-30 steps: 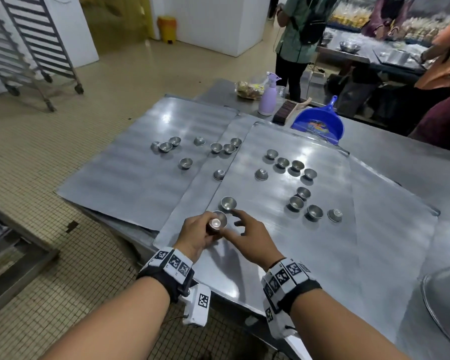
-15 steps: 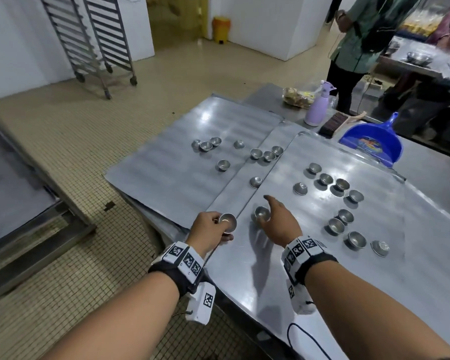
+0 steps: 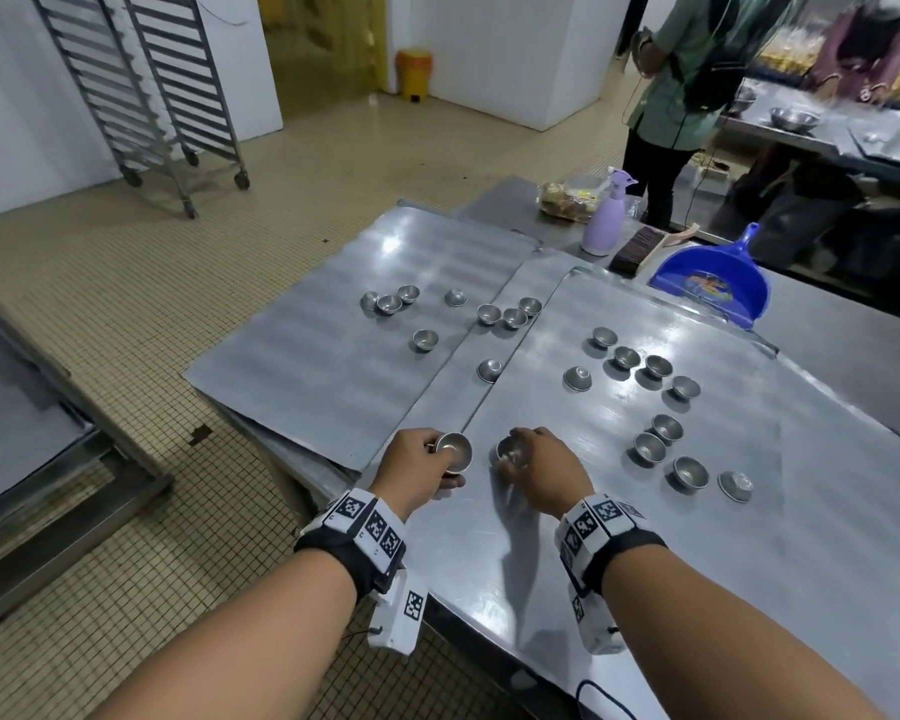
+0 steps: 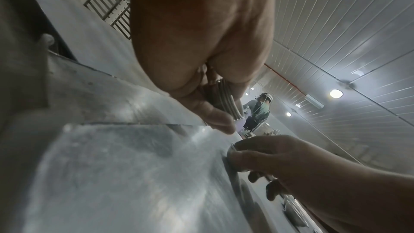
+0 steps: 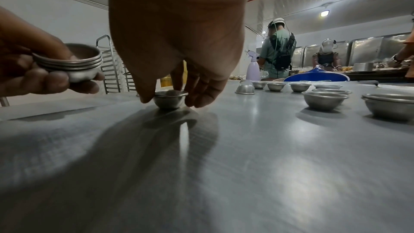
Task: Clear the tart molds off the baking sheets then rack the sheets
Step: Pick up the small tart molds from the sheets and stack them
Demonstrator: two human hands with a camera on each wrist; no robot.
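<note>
My left hand (image 3: 444, 462) grips a nested stack of small metal tart molds (image 3: 454, 451), held just off the near left edge of the right baking sheet (image 3: 619, 537). The stack also shows in the right wrist view (image 5: 76, 65) and the left wrist view (image 4: 224, 98). My right hand (image 3: 515, 459) pinches a single upright mold (image 3: 507, 450) from above. That mold (image 5: 170, 101) still touches the sheet. Several loose molds (image 3: 655, 366) lie further right on this sheet. Others lie on the left sheet (image 3: 307, 376) and the middle sheet (image 3: 453, 402).
Two wheeled sheet racks (image 3: 146, 96) stand across the tiled floor at the far left. A blue dustpan (image 3: 707, 283), a brush (image 3: 632, 249) and a purple spray bottle (image 3: 604, 220) sit beyond the sheets. A person in green (image 3: 697, 96) stands behind the table.
My right hand left the stack, reached to the nearest loose mold on the right sheet and closed its fingers round it. My left hand kept the stack and drew slightly left.
</note>
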